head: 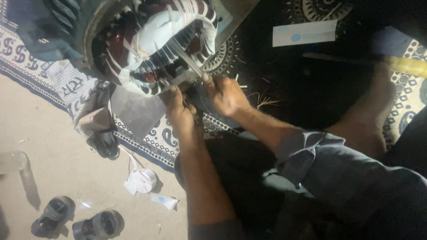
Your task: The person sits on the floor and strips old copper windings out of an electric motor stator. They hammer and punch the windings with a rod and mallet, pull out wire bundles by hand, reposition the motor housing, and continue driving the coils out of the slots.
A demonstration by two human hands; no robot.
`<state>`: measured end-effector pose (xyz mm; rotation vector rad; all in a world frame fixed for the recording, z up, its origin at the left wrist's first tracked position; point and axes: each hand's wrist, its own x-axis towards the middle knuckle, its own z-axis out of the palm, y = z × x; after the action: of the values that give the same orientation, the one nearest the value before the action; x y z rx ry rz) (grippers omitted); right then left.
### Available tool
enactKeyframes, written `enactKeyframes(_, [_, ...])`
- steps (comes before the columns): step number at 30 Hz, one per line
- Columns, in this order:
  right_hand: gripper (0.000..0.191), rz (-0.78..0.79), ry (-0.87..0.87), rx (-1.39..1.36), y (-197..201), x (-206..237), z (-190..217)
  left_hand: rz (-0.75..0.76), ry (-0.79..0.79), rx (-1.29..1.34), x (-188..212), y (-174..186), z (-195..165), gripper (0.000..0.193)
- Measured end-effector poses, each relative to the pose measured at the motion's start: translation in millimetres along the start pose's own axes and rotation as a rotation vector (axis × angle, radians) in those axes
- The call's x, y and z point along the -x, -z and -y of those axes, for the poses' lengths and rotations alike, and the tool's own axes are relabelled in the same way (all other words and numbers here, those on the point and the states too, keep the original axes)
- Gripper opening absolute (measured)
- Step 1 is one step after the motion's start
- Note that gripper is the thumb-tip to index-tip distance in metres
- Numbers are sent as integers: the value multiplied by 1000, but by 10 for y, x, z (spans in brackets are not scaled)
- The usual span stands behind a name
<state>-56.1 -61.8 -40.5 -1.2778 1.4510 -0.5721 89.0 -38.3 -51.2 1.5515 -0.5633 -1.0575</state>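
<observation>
Two hands at the motor stator [151,44], left hand [180,109] pinching a metal strip [187,58], right hand [227,93] gripping it too, patterned mat [164,142] underneath

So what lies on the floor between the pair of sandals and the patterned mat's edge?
In the head view, between the sandals and the patterned mat lie a crumpled white bag or cloth and a small white paper scrap; otherwise bare floor.

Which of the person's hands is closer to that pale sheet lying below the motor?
The left. The left hand sits right at the grey sheet's edge, seemingly touching it; the right hand is farther off, on the far side of the left, below the motor stator.
</observation>
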Motion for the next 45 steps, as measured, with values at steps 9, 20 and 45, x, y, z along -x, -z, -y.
enactKeyframes(9, [56,147,147,524,-148,-357,36,-5,93,392,57,-27,-14,34])
enactKeyframes(20, [42,103,100,256,-60,-396,28,-21,163,322,61,-22,-21,32])
enactKeyframes(45, [49,46,49,244,20,-536,323,71,261,507,-38,-203,-83,40])
